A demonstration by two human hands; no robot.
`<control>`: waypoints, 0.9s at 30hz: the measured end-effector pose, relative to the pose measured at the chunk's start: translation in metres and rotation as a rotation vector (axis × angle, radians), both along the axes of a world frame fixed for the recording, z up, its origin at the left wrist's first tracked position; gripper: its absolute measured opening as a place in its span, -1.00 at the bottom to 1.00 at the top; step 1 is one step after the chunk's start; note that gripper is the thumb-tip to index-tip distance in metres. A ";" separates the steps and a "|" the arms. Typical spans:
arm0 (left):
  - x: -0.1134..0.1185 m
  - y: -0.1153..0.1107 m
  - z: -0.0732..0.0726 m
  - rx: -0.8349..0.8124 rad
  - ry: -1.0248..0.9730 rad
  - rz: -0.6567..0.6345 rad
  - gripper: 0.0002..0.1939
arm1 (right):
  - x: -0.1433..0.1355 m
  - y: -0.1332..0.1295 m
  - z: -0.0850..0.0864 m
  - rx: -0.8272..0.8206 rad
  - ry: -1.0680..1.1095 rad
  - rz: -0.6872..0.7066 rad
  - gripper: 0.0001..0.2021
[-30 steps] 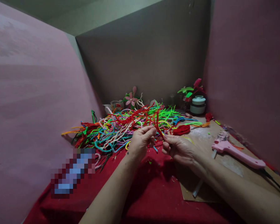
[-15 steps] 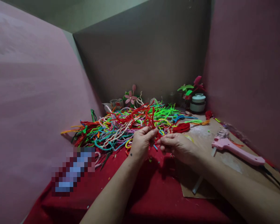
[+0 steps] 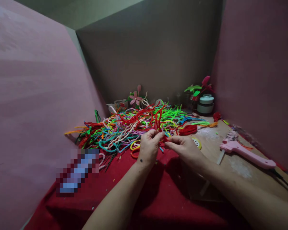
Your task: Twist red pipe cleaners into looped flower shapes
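Note:
Red pipe cleaners (image 3: 159,118) stick up from between the thumb and fingers of my left hand (image 3: 150,145), which is closed on them. Close beside it, my right hand (image 3: 182,145) pinches the lower red end near the left fingertips. The fingers partly hide how the red strands are joined. Just behind both hands lies a large tangled heap of multicoloured pipe cleaners (image 3: 121,132). A bundle of red pipe cleaners (image 3: 188,129) rests past my right hand, and a round yellow-rimmed item (image 3: 196,143) shows beside that hand.
A pink glue gun (image 3: 249,155) with its cord lies on a brown board (image 3: 242,169) at right. Pipe-cleaner flowers (image 3: 135,98) and a pale lidded jar (image 3: 205,104) stand at the back. A blurred-out object (image 3: 79,172) lies left on the red cloth (image 3: 105,198). Pink walls flank both sides.
My right hand has come closer to the left, its fingers now pinching the red end. The yellow-rimmed item shows more. The whole view has shifted slightly.

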State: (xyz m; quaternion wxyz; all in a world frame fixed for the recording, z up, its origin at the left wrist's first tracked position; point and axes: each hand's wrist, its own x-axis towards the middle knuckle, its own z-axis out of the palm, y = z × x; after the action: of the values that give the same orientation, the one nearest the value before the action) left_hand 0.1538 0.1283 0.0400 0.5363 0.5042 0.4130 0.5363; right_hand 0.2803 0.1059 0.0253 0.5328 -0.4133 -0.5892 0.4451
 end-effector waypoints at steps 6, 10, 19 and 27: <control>0.001 -0.004 0.005 -0.020 0.007 -0.062 -0.71 | 0.006 0.010 -0.004 -0.287 0.413 0.249 -0.83; 0.001 -0.003 0.009 -0.090 -0.044 -0.076 -0.72 | 0.006 0.010 -0.006 -0.381 0.508 0.230 -0.84; -0.005 0.003 0.007 -0.102 -0.146 -0.129 -0.73 | 0.006 0.009 -0.002 -0.361 0.503 0.250 -0.87; 0.000 -0.001 0.006 -0.139 -0.107 -0.136 -0.72 | 0.006 0.011 -0.006 -0.333 0.439 0.201 -0.88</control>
State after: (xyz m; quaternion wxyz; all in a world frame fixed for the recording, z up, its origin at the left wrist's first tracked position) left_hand 0.1543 0.1270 0.0455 0.6264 0.4632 0.3850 0.4948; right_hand 0.2867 0.1165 0.0194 0.5256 -0.3286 -0.4166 0.6650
